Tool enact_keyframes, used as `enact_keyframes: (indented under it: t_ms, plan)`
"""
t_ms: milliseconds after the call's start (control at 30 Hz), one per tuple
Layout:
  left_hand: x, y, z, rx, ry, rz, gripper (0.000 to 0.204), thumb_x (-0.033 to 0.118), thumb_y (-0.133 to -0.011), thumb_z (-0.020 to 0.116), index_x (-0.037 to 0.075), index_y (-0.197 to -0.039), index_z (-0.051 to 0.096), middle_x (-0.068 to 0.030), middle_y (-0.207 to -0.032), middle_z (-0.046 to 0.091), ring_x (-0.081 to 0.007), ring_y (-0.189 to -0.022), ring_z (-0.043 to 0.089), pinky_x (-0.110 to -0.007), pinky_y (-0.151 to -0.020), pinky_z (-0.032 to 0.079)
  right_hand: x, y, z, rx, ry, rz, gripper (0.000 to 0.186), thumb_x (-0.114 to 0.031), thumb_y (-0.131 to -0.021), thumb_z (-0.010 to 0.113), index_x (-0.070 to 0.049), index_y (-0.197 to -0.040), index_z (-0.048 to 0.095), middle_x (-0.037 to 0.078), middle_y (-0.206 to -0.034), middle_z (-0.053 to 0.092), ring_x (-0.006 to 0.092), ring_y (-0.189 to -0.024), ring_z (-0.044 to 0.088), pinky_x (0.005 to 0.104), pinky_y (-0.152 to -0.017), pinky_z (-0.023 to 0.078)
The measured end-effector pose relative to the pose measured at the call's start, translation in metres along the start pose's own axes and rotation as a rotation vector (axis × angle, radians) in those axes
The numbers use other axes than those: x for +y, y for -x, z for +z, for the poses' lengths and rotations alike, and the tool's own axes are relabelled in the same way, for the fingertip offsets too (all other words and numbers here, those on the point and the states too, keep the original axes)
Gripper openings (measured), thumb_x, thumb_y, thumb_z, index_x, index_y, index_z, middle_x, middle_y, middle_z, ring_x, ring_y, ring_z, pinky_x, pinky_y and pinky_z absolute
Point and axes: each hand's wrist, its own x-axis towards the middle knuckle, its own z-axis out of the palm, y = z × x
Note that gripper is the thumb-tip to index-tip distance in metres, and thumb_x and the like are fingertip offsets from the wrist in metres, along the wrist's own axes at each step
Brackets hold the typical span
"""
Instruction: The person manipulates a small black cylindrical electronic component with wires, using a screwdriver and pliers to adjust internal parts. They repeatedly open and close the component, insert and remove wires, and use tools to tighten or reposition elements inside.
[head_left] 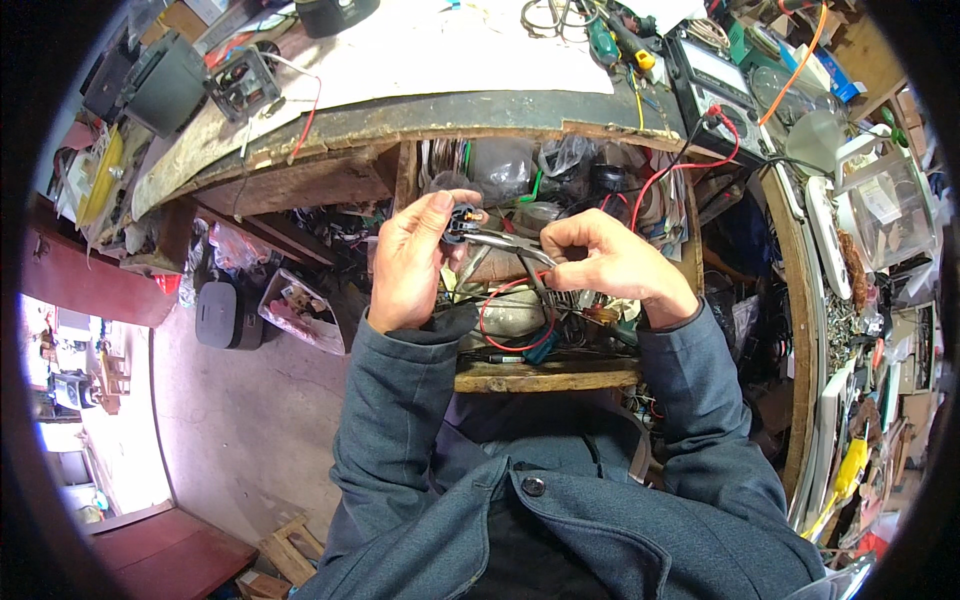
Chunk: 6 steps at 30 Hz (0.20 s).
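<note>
My left hand is closed around a small dark round part with a bit of copper colour showing on it. What kind of part it is, I cannot make out. Metal pliers reach from my right hand toward that part, their jaws at or touching its edge. The fingers of my right hand are bent around the pliers' handle end. Below both hands an open wooden drawer is crammed with wires, tools and plastic bags. A red wire loops over its contents.
Beyond the drawer stands a worn workbench with a pale sheet on top. A multimeter with red and black leads lies at its right. Dark boxes sit far left. A white box and dark case stand on the floor.
</note>
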Motion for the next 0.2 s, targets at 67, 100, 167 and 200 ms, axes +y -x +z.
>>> enact_keyframes:
  t_ms: [67, 100, 167, 200]
  plan:
    - [-0.0005, 0.0005, 0.0009, 0.001, -0.011, 0.003, 0.036, 0.033, -0.107, 0.056, 0.001, -0.115, 0.071, -0.0061, -0.093, 0.074, -0.0052, -0.064, 0.053, -0.021, -0.057, 0.041, -0.0018, 0.0010, -0.0004, -0.004, -0.014, 0.022, 0.016, -0.010, -0.076, 0.066, 0.000, -0.069, 0.054, -0.003, -0.061, 0.042, 0.0066, -0.065, 0.042, 0.0302, -0.057, 0.032]
    - [-0.0008, 0.0009, 0.0012, 0.003, -0.018, 0.001, 0.036, 0.033, -0.106, 0.056, 0.001, -0.115, 0.071, -0.0060, -0.093, 0.074, -0.0053, -0.064, 0.053, -0.021, -0.057, 0.042, -0.0019, 0.0013, -0.0003, -0.006, -0.021, 0.034, 0.016, -0.010, -0.076, 0.066, 0.000, -0.069, 0.055, -0.003, -0.061, 0.042, 0.0065, -0.065, 0.042, 0.0303, -0.057, 0.032]
    - [-0.0014, 0.0012, 0.0018, 0.005, -0.031, -0.003, 0.036, 0.033, -0.106, 0.057, 0.001, -0.116, 0.071, -0.0058, -0.094, 0.074, -0.0055, -0.065, 0.054, -0.021, -0.057, 0.042, -0.0011, 0.0017, -0.0004, -0.009, -0.038, 0.051, 0.023, -0.009, -0.078, 0.069, -0.004, -0.067, 0.049, -0.005, -0.062, 0.039, 0.0048, -0.065, 0.039, 0.0286, -0.056, 0.030]
    - [-0.0022, 0.0014, 0.0008, -0.004, -0.062, -0.013, 0.041, 0.036, -0.107, 0.055, -0.001, -0.119, 0.068, -0.0082, -0.101, 0.074, -0.0069, -0.067, 0.053, -0.022, -0.059, 0.041, -0.0007, 0.0020, -0.0006, -0.010, -0.047, 0.060, 0.028, -0.009, -0.079, 0.070, -0.005, -0.066, 0.045, -0.006, -0.063, 0.038, 0.0039, -0.065, 0.038, 0.0278, -0.056, 0.029]
